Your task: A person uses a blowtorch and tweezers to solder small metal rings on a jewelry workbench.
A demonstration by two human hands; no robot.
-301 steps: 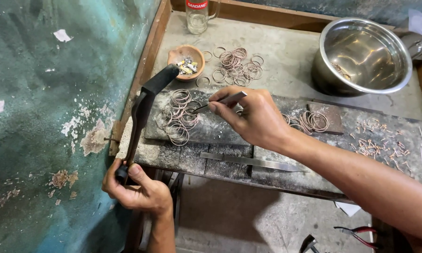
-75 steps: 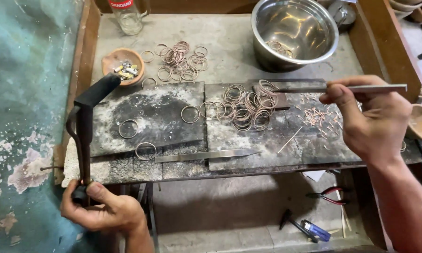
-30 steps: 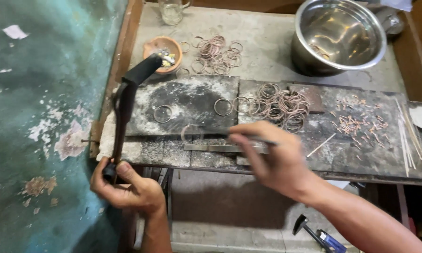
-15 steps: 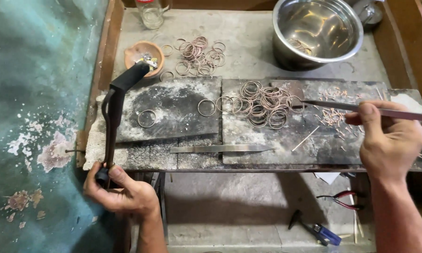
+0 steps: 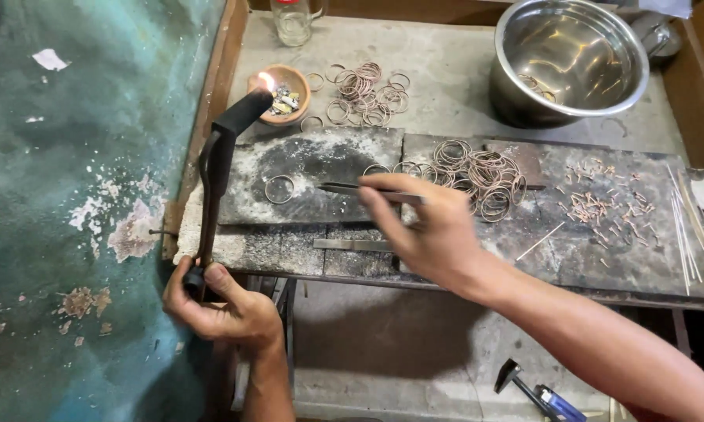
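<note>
My left hand point(image 5: 225, 309) grips the base of a black gas torch point(image 5: 220, 164) at the bench's left edge. A small flame burns at the torch tip. My right hand point(image 5: 430, 230) holds long metal tweezers point(image 5: 367, 191) over the dark soldering slab point(image 5: 313, 176), their tips pointing left toward a single copper ring point(image 5: 279, 189). A heap of copper rings point(image 5: 477, 168) lies just right of the hand. A flat metal strip point(image 5: 353, 245) rests on the front edge below my right hand.
A steel bowl point(image 5: 571, 59) stands at the back right. More rings point(image 5: 367, 94) and a small clay dish point(image 5: 285, 92) sit behind the slab, with a glass jar point(image 5: 291, 19) further back. Small copper bits point(image 5: 602, 203) and thin rods point(image 5: 684, 227) lie right. A hammer point(image 5: 524, 383) lies below.
My right hand has swung from the right side of the bench back to the left with the tweezers, now over the slab. A flame now shows at the torch tip.
</note>
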